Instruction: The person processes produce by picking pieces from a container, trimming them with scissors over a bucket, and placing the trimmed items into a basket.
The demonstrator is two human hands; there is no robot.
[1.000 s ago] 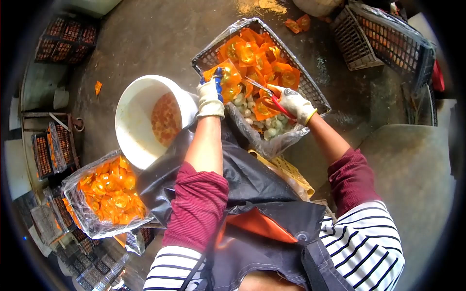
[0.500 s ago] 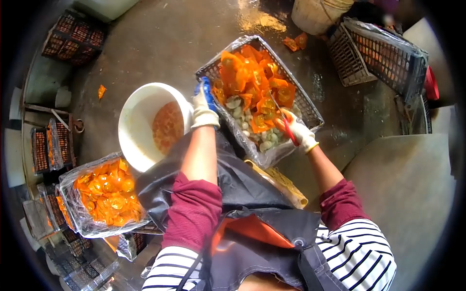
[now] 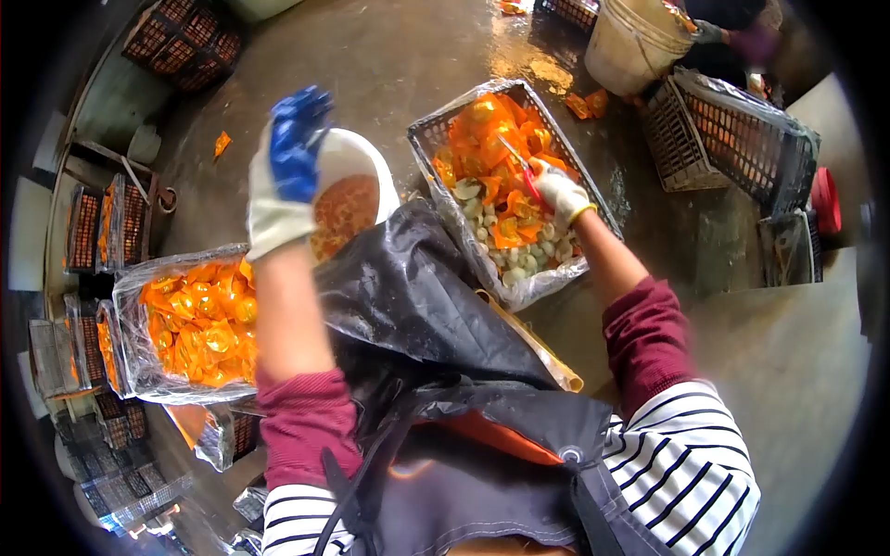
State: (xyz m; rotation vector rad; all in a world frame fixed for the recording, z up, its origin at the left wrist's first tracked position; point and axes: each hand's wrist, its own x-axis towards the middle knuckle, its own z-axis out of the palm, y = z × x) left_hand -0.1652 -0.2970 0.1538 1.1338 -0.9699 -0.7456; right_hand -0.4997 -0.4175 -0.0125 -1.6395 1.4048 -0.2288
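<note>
My right hand (image 3: 562, 193), in a white glove, grips red-handled scissors (image 3: 531, 180) over a plastic-lined crate (image 3: 607, 208). Their blades point up and left, towards the orange wrappers (image 3: 487, 125) heaped in the crate. Loose pale round pieces (image 3: 524, 255) lie at the crate's near end. My left hand (image 3: 292, 157), in a white glove with blue palm and fingers, is raised above the white bucket (image 3: 375, 157), fingers stretched out and nothing visible in them. Orange-brown contents (image 3: 345, 208) show inside the bucket, partly hidden by my left hand and dark apron.
A second lined crate (image 3: 139, 371) full of shiny orange packets (image 3: 209, 320) stands at my left. Ahead right are a dirty pail (image 3: 626, 51), tilted black crates (image 3: 742, 130) and another person's purple sleeve (image 3: 756, 42). Stacked crates (image 3: 181, 42) stand far left; scraps (image 3: 586, 104) lie on the wet floor.
My left hand has left the crate's left edge and swung left, up over the bucket. My right hand stays at the crate with the scissors. The view has shifted slightly.
</note>
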